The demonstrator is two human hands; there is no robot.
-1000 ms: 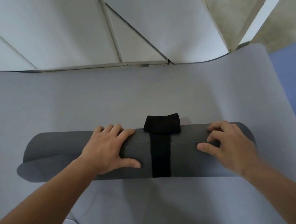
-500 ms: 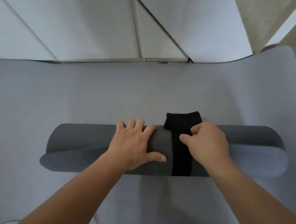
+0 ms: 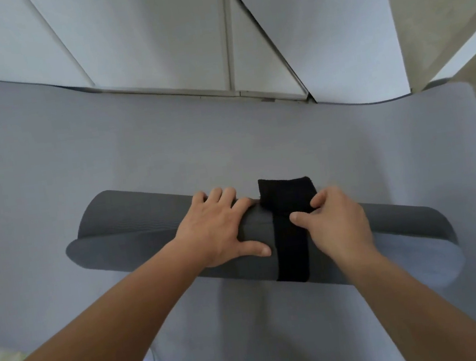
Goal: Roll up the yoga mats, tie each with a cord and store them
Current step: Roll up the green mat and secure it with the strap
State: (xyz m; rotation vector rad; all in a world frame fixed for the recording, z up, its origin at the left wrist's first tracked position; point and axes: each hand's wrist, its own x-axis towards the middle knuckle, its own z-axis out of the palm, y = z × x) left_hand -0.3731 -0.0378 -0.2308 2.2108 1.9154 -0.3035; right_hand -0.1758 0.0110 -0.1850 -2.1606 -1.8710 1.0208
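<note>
Both bare forearms reach forward from the lower corners, converging. Left hand [image 3: 219,231] lies flat, palm down, fingers spread and curled over the far side, thumb stretched out toward the right. Right hand [image 3: 337,221] sits close beside it, knuckles up, thumb and forefinger pinched together, the other fingers tucked under.

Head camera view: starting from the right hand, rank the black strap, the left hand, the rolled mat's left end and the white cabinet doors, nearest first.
1. Black strap: touching the right hand, pinched at its fingers.
2. Left hand: just across the strap, flat on the rolled mat.
3. Rolled mat's left end: far left along the roll.
4. White cabinet doors: beyond the flat grey mat, farthest.
</note>
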